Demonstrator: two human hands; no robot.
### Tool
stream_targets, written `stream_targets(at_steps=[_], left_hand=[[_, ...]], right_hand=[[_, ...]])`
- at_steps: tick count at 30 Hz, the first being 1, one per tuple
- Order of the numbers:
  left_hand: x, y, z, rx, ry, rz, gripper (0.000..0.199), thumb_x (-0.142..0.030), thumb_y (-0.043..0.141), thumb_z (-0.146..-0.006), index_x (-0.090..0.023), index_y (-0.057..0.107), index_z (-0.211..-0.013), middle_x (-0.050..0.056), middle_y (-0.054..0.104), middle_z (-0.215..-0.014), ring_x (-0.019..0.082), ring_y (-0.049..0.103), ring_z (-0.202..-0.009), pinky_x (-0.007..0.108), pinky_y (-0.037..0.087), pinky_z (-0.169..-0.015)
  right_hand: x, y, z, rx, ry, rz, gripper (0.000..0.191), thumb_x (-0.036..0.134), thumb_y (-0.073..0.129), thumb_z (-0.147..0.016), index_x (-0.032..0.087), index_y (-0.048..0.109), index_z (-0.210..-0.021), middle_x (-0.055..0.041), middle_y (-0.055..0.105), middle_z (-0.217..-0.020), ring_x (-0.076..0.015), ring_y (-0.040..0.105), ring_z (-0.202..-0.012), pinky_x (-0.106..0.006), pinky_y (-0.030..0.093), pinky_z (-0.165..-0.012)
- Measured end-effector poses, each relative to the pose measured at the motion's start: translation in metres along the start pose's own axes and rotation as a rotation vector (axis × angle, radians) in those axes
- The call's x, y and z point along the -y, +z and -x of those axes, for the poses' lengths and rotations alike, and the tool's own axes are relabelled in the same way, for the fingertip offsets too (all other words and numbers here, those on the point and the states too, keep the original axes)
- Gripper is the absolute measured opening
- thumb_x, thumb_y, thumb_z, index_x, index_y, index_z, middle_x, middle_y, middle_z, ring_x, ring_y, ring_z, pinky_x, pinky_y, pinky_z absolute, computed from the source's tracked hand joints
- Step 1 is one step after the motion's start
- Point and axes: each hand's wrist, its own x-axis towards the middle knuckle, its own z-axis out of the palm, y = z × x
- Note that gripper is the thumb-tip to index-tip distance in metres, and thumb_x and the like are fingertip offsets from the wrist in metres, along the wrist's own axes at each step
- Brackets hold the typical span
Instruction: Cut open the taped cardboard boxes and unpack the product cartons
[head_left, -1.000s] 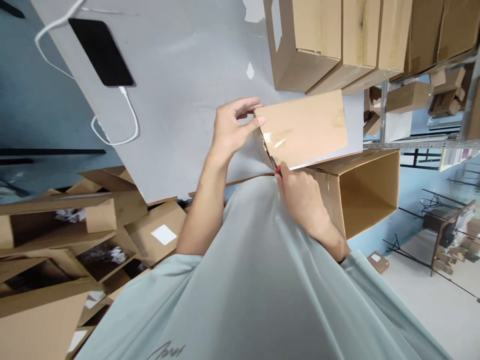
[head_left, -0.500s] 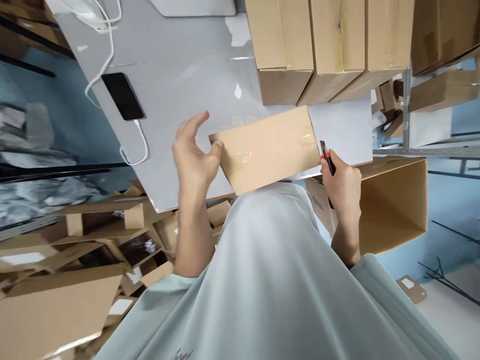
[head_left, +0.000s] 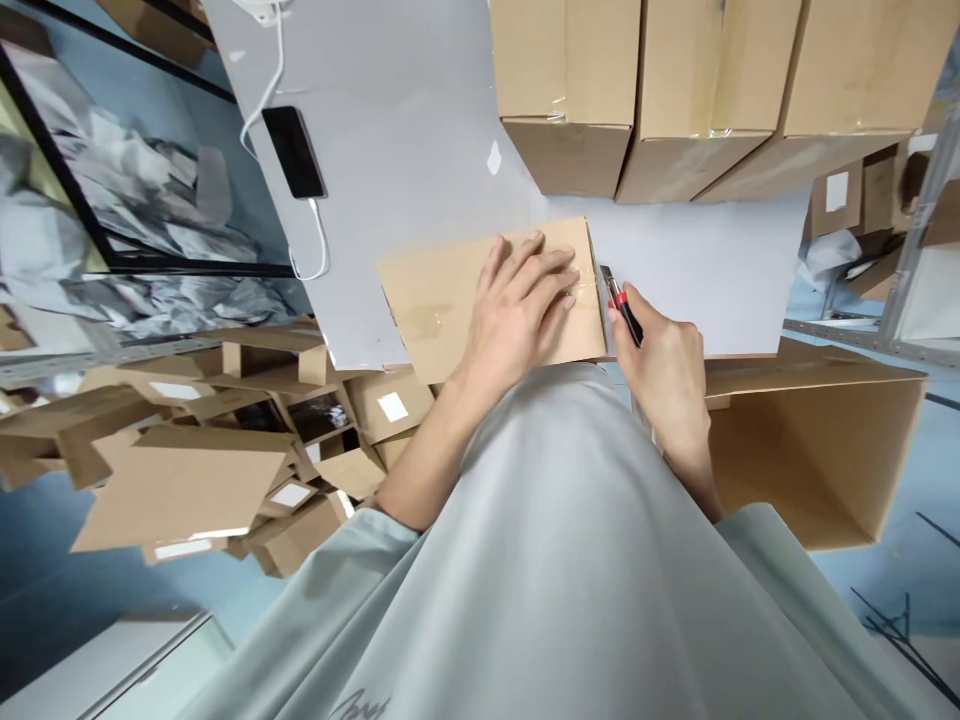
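Pressing flat on a sealed brown cardboard box [head_left: 465, 300], the left hand [head_left: 521, 305] lies palm down with fingers spread and open, nothing clamped in its grip. That box sits near the front edge of the pale grey surface [head_left: 390, 150], close against the person's body, with a strip of clear tape showing on its top. At three o'clock from the box, the right hand [head_left: 664, 375] has its grip closed around a slim red and black utility knife [head_left: 621, 308], whose tip is just beside the box's right edge; whether the blade actually touches the cardboard is hard to tell from this angle. At twelve o'clock, a row of larger brown cardboard cartons [head_left: 675, 90] stands along the far side of the surface. At about ten o'clock lies a black smartphone [head_left: 294, 152] with a white charging cable [head_left: 315, 235] plugged into it. An open brown carton [head_left: 817, 450] stands on its side below the surface at four o'clock, and a heap of flattened cardboard boxes [head_left: 195, 440] covers the floor at eight o'clock.
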Motion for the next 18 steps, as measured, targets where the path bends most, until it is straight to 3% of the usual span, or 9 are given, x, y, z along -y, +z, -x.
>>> stream_targets(at_steps=[6, 13, 18], left_hand=[[-0.001, 0.004, 0.0, 0.023, -0.064, 0.004, 0.034, -0.053, 0.049, -0.121, -0.036, 0.073, -0.136, 0.001, 0.073, -0.161, 0.027, 0.047, -0.172, 0.063, 0.019, -0.151], [0.004, 0.006, 0.0, -0.025, 0.009, -0.021, 0.035, -0.056, 0.047, -0.122, -0.036, 0.073, -0.134, 0.002, 0.076, -0.157, 0.029, 0.053, -0.167, 0.066, 0.028, -0.147], [0.01, 0.011, 0.001, -0.005, -0.005, 0.038, 0.039, -0.059, 0.045, -0.12, -0.037, 0.072, -0.136, 0.002, 0.073, -0.16, 0.03, 0.048, -0.171, 0.068, 0.02, -0.149]], right_hand=[[0.001, -0.003, -0.009, 0.058, -0.029, 0.0, 0.05, 0.037, 0.04, -0.123, 0.02, 0.065, -0.163, -0.0108, 0.089, -0.108, -0.0287, 0.08, -0.091, -0.032, 0.05, -0.083], [0.01, -0.003, -0.003, 0.062, 0.003, 0.026, 0.049, 0.035, 0.039, -0.123, 0.019, 0.062, -0.164, -0.0108, 0.088, -0.108, -0.0294, 0.08, -0.093, -0.033, 0.052, -0.084], [0.026, -0.007, 0.001, 0.087, 0.064, 0.095, 0.044, 0.029, 0.042, -0.122, 0.018, 0.064, -0.158, -0.0123, 0.087, -0.106, -0.03, 0.08, -0.093, -0.035, 0.054, -0.084]])
